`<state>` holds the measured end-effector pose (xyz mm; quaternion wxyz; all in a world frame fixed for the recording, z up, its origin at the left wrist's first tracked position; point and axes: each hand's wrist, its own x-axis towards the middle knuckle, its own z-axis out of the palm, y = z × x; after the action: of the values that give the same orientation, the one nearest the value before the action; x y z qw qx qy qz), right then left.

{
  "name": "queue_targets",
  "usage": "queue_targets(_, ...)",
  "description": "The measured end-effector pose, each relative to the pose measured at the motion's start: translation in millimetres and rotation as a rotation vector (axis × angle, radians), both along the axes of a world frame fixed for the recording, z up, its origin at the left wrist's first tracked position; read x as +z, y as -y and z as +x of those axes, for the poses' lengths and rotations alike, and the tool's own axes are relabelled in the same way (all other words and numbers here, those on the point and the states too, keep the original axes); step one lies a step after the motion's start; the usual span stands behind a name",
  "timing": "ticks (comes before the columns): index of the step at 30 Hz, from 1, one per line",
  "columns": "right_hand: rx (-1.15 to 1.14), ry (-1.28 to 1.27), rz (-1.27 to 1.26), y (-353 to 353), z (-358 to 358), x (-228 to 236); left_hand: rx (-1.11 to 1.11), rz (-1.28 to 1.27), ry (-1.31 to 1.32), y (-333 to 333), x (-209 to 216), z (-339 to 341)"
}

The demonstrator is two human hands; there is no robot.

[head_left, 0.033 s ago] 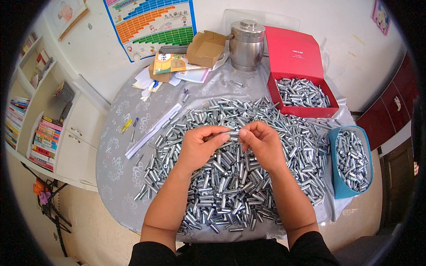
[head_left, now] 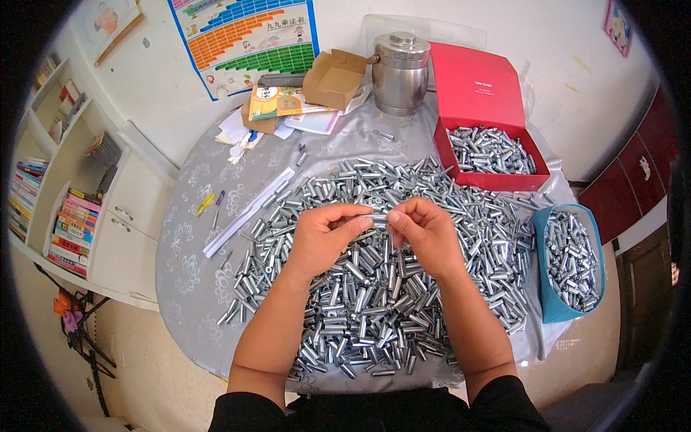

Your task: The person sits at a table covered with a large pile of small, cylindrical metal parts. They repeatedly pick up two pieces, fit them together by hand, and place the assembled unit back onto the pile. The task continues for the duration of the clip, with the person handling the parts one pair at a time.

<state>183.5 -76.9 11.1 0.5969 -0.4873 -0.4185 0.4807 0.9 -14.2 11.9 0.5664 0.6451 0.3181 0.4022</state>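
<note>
Over a wide heap of silvery metal sleeves and bolts (head_left: pixel 389 302), my two hands meet at the middle. A small shiny metal sleeve (head_left: pixel 377 215) lies level between them. My left hand (head_left: pixel 325 234) pinches its left end between thumb and forefinger. At the other end, my right hand (head_left: pixel 426 234) is closed with thumb and fingertips on the piece. The fingertips partly hide it, so I cannot tell whether a bolt sits inside. Loose pieces of the heap lie right under and around both hands.
A red lidded box (head_left: pixel 497 178) of metal pieces stands at the back right, a blue-green bag (head_left: pixel 568 306) of them at the right edge. Behind are a steel pot (head_left: pixel 400 79) and a cardboard box (head_left: pixel 332 79). A white strip (head_left: pixel 248 213) and yellow-handled tool (head_left: pixel 205 204) lie left.
</note>
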Motion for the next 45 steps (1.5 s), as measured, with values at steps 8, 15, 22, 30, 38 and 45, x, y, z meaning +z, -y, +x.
queue_targets(8, -0.019, 0.223, 0.435, -7, 3, -17, -0.005, -0.136, 0.142, -4, -4, -2)
queue_targets(15, 0.046, 0.151, 0.112, -1, 4, -10, -0.026, -0.11, 0.136, -4, -5, 1)
queue_targets(22, 0.046, 0.094, 0.042, 0, 8, -9, -0.008, -0.129, 0.146, -5, -6, 1)
queue_targets(30, 0.049, 0.077, 0.059, -1, 9, -9, -0.003, -0.12, 0.151, -5, -8, 2)
queue_targets(38, 0.036, 0.126, 0.1, -1, 9, -9, 0.004, -0.131, 0.135, -4, -5, 3)
queue_targets(45, 0.092, 0.058, 0.068, -2, 9, -12, 0.009, -0.121, 0.13, -4, -6, 4)
